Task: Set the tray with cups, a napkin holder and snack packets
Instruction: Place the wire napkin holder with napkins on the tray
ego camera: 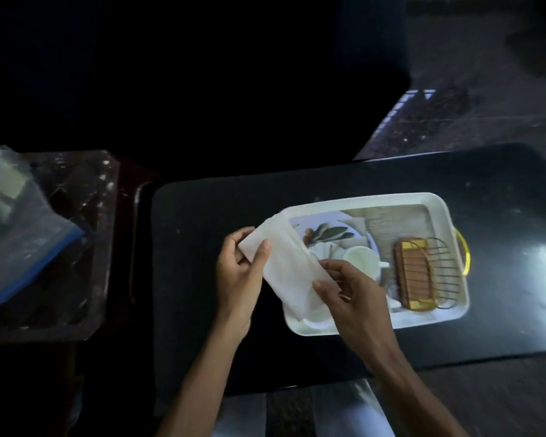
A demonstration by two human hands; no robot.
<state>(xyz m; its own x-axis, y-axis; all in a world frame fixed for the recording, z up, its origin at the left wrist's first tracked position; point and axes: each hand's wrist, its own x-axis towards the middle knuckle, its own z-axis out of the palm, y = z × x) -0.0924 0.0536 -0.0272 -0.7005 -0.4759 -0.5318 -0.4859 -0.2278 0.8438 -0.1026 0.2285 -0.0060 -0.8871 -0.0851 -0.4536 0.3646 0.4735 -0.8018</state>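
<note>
A white tray (338,204) with a yellow handle (465,255) lies on a dark table. Inside it stand a white cup (361,261) and a wire napkin holder (420,274) with a brown base. A second cup near the tray's front left corner is mostly hidden. Over the tray's left end I hold a white paper napkin (289,266). My left hand (241,275) pinches its upper left end. Its lower right edge is pinched by my right hand (349,298).
The dark table (501,216) reaches right and back past the tray. A clear zip bag (19,228) with a blue seal and packets inside lies on a lower dark surface at the left. The room behind is very dark.
</note>
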